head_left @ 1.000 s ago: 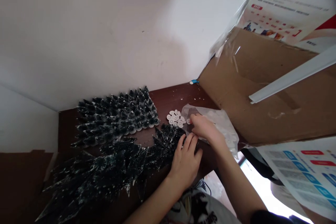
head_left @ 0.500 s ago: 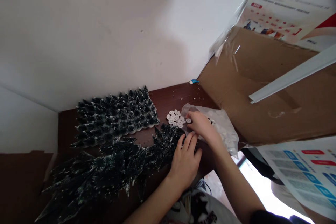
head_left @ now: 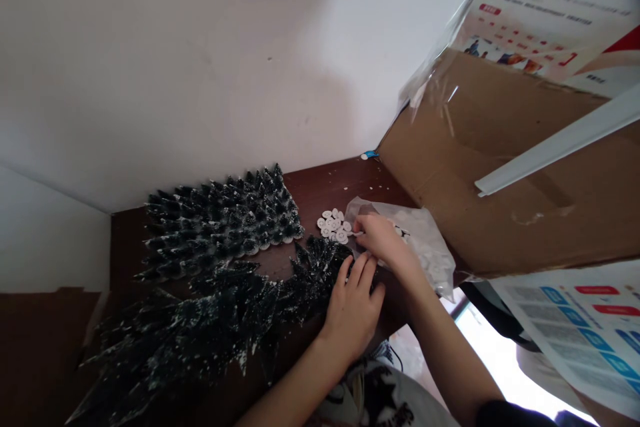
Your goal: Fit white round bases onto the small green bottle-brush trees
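Layout reads as reach-driven: the disc heap (head_left: pixel 334 227) sits on the desk (head_left: pixel 325 187) just at the mouth of the clear plastic bag (head_left: pixel 425 237), so it probably spilled or was tipped from it, right where the right hand (head_left: pixel 385 243) works. The standing trees (head_left: pixel 225 220) are packed upright in a tight block at the back by the wall, out of the way, and look to have pale bases under them. The loose trees (head_left: pixel 210 320) lie flat in a fan along the near edge, tips pointing every way, directly under the left hand (head_left: pixel 353 307). The right hand rests over the bag with thumb and forefinger closed to a narrow pinch on one white disc (head_left: pixel 356 233), held edge-on at the right side of the heap and touching or just above it – can't tell which. Its other fingers are curled in loosely. The left hand lies palm down, fingers (head_left: pixel 361 270) straight and slightly spread across the near end of the loose trees, touching them and gripping nothing I can see – the thumb is tucked out of view, so anything pinned underneath is hidden. The cardboard box (head_left: pixel 500 180) leans in on the right, well clear of both hands.
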{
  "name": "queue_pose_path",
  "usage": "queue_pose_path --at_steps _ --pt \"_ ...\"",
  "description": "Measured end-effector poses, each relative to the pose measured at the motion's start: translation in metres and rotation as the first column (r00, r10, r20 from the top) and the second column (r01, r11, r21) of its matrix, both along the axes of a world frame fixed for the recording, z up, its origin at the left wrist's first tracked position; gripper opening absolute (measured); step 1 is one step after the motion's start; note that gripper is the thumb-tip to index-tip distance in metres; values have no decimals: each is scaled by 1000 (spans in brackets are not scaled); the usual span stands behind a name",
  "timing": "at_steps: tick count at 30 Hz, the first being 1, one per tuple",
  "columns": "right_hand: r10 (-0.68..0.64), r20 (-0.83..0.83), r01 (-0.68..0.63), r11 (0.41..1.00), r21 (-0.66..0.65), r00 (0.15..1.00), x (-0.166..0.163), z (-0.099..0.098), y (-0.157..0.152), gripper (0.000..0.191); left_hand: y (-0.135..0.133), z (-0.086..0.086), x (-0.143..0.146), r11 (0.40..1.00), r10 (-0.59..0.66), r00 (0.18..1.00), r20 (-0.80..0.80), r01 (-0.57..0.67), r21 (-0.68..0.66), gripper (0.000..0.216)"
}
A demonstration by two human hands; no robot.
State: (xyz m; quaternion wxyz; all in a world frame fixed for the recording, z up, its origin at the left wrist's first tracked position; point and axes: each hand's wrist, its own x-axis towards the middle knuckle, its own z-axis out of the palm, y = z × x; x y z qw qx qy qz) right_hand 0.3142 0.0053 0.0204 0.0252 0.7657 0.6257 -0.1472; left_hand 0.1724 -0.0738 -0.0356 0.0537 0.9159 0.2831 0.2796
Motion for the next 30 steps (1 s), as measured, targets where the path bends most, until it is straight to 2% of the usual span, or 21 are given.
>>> queue_pose_path --at_steps 3,6,11,18,21,26,28,30 --pt "3 3 -3 1000 11 1000 1 3 0 21 0 0 0 1000 -2 1000 -12 2 -6 9" --pt "4 -27 -2 997 78 1000 2 10 -1 16 0 0 -1 1000 -4 1000 -6 4 -4 10" --pt "87 -273 -8 960 281 958 -5 27 -5 9 0 0 0 1000 -5 1000 -14 4 -10 11" --pt "135 -557 163 877 452 820 -4 62 -28 11 0 1 -1 1000 -8 1000 -14 8 -6 11" --pt "110 -625 297 808 509 773 11 72 -43 14 0 1 -2 1000 -15 1000 -20 15 -19 10" --pt "116 -787 589 598 543 607 41 79 -70 16 0 2 -2 999 -25 999 -27 24 -37 10" --pt "91 -812 665 525 532 577 53 76 -77 16 0 1 -2 999 -31 999 -29 30 -39 11" --pt "-28 -814 708 513 486 580 67 68 -83 21 0 1 -2 999 -32 999 -31 31 -42 12"
